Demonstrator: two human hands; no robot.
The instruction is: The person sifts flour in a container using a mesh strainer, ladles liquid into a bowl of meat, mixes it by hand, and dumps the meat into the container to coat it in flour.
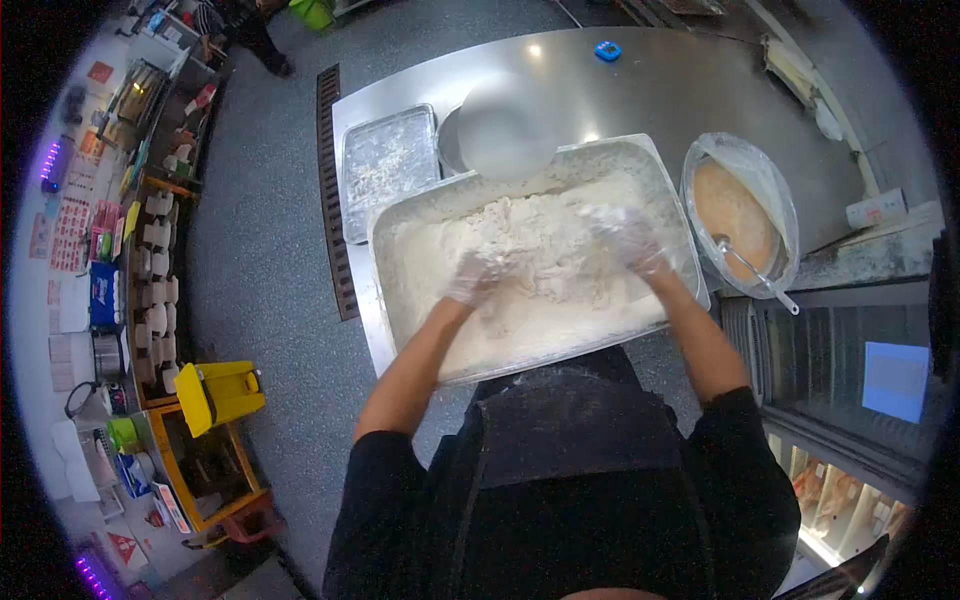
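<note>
A large metal tray (655,160) of white flour (550,325) lies across the table's near edge. Lumpy flour-coated pieces (545,235) are heaped in its middle; what they are cannot be made out. My left hand (480,275), in a clear plastic glove, reaches into the left side of the heap, its fingers coated and partly buried. On the other side my right hand (632,242), gloved too, is over the flour with fingers stretched out, slightly blurred. Flour hides whether either hand touches a piece.
Right of the tray stands a plastic-lined tub of tan batter (735,205) with a ladle (760,270) in it. A flour-dusted flat tray (390,165) and a partly hidden round bowl (452,140) sit left. A blue timer (607,50) lies farther back.
</note>
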